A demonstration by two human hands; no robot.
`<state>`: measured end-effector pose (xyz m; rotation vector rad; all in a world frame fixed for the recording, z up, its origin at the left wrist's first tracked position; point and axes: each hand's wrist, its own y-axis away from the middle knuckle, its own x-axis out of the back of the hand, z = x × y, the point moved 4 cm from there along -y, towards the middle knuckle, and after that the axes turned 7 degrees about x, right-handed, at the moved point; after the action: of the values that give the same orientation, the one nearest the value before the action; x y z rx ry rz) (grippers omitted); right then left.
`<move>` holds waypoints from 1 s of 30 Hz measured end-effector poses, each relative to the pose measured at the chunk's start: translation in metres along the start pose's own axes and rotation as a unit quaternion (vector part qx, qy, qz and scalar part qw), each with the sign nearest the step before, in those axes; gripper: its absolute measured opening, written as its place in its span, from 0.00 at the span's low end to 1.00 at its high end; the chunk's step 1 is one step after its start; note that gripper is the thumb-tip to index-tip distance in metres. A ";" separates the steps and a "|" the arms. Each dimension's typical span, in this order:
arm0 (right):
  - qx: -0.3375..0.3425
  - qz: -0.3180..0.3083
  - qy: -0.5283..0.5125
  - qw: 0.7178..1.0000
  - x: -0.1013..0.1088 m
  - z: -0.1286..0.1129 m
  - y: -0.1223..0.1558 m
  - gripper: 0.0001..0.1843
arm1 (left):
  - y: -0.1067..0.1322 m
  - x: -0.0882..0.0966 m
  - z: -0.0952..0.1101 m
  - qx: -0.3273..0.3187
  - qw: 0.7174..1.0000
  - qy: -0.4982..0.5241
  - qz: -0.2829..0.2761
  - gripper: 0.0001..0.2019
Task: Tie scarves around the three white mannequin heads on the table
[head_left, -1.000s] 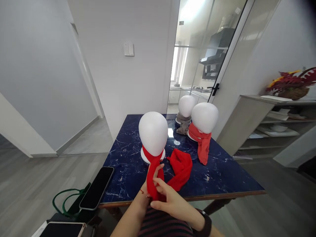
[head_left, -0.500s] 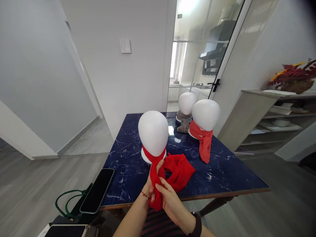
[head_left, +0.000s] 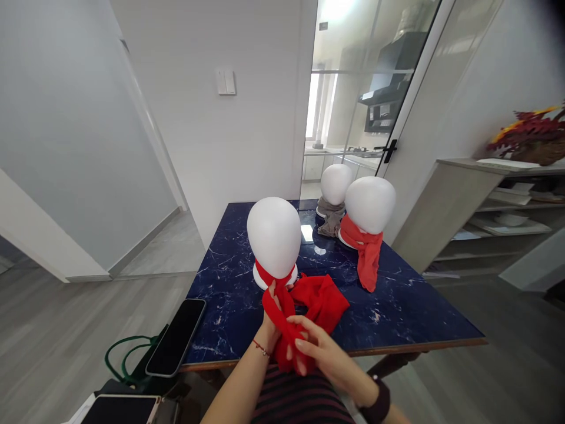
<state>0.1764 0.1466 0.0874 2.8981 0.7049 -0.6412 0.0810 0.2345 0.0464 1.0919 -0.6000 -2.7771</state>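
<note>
L hand (head_left: 270, 331): holds red scarf (head_left: 289, 318), cloth passing over the palm, some fingertips showing above it, rest of grip partly hidden; thin red bracelet w/ beads (head_left: 260, 347) at wrist. R hand (head_left: 318, 348): thumb & fingers on same scarf, low end, holding it; dark wristband (head_left: 376, 403) behind. Scarf location: btwn both hands, running fwd from them to neck of white head form (head_left: 273, 235), upright, just ahead of L hand. Bunched red cloth (head_left: 324, 299): ahead of R hand, on tbl; its join w/ scarf can't be made out. Farther fwd, to R of R hand: 2nd white head (head_left: 371, 203), w/ coral scarf (head_left: 368, 262) round neck, one end hanging to tbl. Behind that: 3rd white head (head_left: 336, 184), gray scarf (head_left: 332, 217) round neck. Blue marbled tbl (head_left: 225, 300): under all 3 forms, ahead of both hands. Blk-screen phone (head_left: 175, 337): L of L hand, at tbl edge. Green bag handles (head_left: 128, 356): farther L. Another device, dark screen (head_left: 120, 409): low, L of L hand, cut off by frame. Shelf unit (head_left: 468, 176): well off, R of R hand.
</note>
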 end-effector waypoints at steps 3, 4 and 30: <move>-0.019 -0.023 0.115 0.993 0.040 -0.059 0.024 0.33 | -0.002 -0.004 -0.004 0.029 0.998 0.037 -0.041 0.20; 0.011 0.030 0.142 0.989 0.057 -0.085 0.035 0.34 | -0.003 -0.006 -0.005 0.033 0.997 0.048 -0.051 0.20; 0.444 -0.098 0.626 0.634 -0.104 -0.331 -0.241 0.20 | -0.014 0.010 -0.016 0.088 0.996 0.031 0.004 0.27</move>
<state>0.1075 0.3776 0.4342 3.8053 0.9102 1.8433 0.0852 0.2398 0.0245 1.2002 -0.8533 -2.7133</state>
